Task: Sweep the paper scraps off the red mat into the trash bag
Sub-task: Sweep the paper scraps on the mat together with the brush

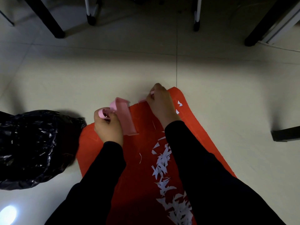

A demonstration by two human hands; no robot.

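A red mat (pixel 138 168) lies on the tiled floor in front of me. White paper scraps (pixel 164 161) run in a long strip down its right half, partly hidden under my right sleeve, and a few more lie near the far right edge (pixel 179 103). My left hand (pixel 108 125) grips the looped handle of a pink dustpan (pixel 125 116) held over the mat's far left part. My right hand (pixel 159 101) curls round a small pink brush (pixel 151 93) at the mat's far edge; most of the brush is hidden by the hand. A black trash bag (pixel 32 148) sits left of the mat.
Dark table and chair legs (pixel 56 32) stand on the floor at the top of the view. Another dark leg (pixel 253 39) is at the upper right, and a dark furniture foot (pixel 285 135) lies right of the mat. A bright light spot shows at bottom left.
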